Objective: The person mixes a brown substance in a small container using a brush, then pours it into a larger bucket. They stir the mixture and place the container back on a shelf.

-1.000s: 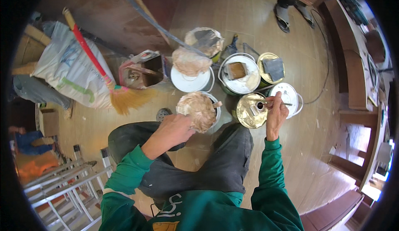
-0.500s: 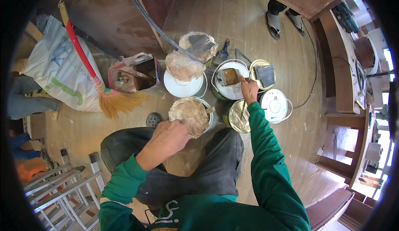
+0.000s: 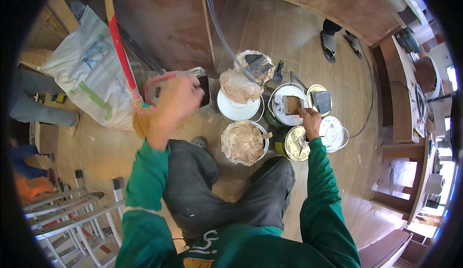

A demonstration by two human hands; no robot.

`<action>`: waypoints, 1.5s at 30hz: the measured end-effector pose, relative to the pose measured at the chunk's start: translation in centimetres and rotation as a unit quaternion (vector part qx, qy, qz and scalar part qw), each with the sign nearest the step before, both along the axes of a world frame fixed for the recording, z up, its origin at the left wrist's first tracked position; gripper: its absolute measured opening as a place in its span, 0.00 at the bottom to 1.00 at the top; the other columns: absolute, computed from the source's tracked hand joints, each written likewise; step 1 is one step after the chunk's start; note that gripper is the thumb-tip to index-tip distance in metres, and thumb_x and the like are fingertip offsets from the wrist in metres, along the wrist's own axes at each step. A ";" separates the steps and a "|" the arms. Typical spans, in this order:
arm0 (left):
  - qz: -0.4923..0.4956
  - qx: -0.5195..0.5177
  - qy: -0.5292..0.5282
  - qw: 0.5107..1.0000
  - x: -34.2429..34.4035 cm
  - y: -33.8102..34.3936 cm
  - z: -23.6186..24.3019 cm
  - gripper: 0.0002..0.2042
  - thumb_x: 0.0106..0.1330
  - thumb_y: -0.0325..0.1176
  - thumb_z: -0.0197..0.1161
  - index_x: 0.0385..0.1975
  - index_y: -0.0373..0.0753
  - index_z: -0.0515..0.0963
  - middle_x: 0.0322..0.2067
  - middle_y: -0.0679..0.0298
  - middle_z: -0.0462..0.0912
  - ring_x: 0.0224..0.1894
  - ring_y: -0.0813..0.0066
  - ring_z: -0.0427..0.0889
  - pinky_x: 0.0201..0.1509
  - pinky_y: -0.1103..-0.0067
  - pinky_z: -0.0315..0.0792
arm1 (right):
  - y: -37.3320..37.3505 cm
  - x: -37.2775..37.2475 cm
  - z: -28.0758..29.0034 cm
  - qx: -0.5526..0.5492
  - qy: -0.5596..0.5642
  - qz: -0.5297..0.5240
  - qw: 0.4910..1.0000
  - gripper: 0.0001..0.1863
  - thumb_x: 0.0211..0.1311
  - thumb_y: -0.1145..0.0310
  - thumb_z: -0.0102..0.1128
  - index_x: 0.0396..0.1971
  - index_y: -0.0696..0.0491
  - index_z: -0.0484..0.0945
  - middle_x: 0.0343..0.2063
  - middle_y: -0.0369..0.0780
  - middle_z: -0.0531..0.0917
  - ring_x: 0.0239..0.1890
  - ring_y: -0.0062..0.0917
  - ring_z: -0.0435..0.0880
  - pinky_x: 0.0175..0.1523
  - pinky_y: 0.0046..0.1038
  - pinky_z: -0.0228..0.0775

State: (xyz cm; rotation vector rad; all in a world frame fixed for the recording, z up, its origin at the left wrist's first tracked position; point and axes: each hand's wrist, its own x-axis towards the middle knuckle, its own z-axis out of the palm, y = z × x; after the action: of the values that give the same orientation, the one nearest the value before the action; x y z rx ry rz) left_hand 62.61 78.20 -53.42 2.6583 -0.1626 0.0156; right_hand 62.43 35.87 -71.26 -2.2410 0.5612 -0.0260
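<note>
My right hand (image 3: pixel 311 123) is closed on the near edge of a small square plate (image 3: pixel 292 105) coated with brown paste. The plate is over a white-lidded bucket (image 3: pixel 279 113). My left hand (image 3: pixel 179 96), smeared by motion, is raised in front of an open, paste-stained square container (image 3: pixel 205 87). What its fingers hold, if anything, does not show. Between my knees and the buckets sits a pail covered with crumpled beige paper or plastic (image 3: pixel 243 143). A gold-coloured can lid (image 3: pixel 296 144) lies just below my right hand.
A straw broom (image 3: pixel 118 41) leans by a white sack (image 3: pixel 91 75) at left. An aluminium ladder (image 3: pixel 77 215) lies lower left. More covered buckets, a dark square plate (image 3: pixel 321 101) and a brush (image 3: pixel 278 72) stand beyond. Another person's sandalled feet (image 3: pixel 328 46) are at the far right.
My left hand has moved left and away from me, off the covered pail to the square container. My right hand stays at the brown-coated plate. The whole view has shifted rightward.
</note>
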 end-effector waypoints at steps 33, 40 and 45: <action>-0.061 -0.207 0.285 0.934 7.2 8.0 -18.2 0.34 0.70 0.64 0.46 0.59 0.38 0.71 0.47 0.53 0.83 0.55 0.61 0.79 0.62 0.68 0.66 | -1.3 -17.1 9.5 0.168 0.014 -0.170 0.971 0.17 0.56 0.61 0.68 0.35 0.61 0.86 0.27 0.40 0.86 0.31 0.21 0.81 0.39 0.25 0.72; -0.236 0.171 0.292 0.911 9.8 3.1 -14.7 0.34 0.70 0.63 0.45 0.50 0.34 0.79 0.49 0.49 0.83 0.49 0.50 0.80 0.56 0.68 0.69 | -3.3 -21.7 12.7 0.135 -0.026 -0.241 0.961 0.17 0.56 0.59 0.68 0.34 0.60 0.86 0.27 0.41 0.87 0.32 0.22 0.83 0.40 0.26 0.73; -0.243 -0.063 0.263 0.932 7.9 2.1 -11.1 0.22 0.66 0.43 0.56 0.52 0.32 0.75 0.46 0.54 0.80 0.42 0.66 0.80 0.48 0.73 0.73 | -1.5 -23.7 22.3 0.097 -0.069 -0.294 0.948 0.18 0.49 0.54 0.68 0.29 0.54 0.87 0.26 0.47 0.86 0.30 0.35 0.84 0.39 0.33 0.77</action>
State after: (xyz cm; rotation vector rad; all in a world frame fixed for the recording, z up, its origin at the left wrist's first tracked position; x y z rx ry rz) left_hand 70.50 80.29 -64.52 2.3257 -0.6053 -0.8046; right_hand 38.69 34.35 -49.00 -1.7955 1.0838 -0.4099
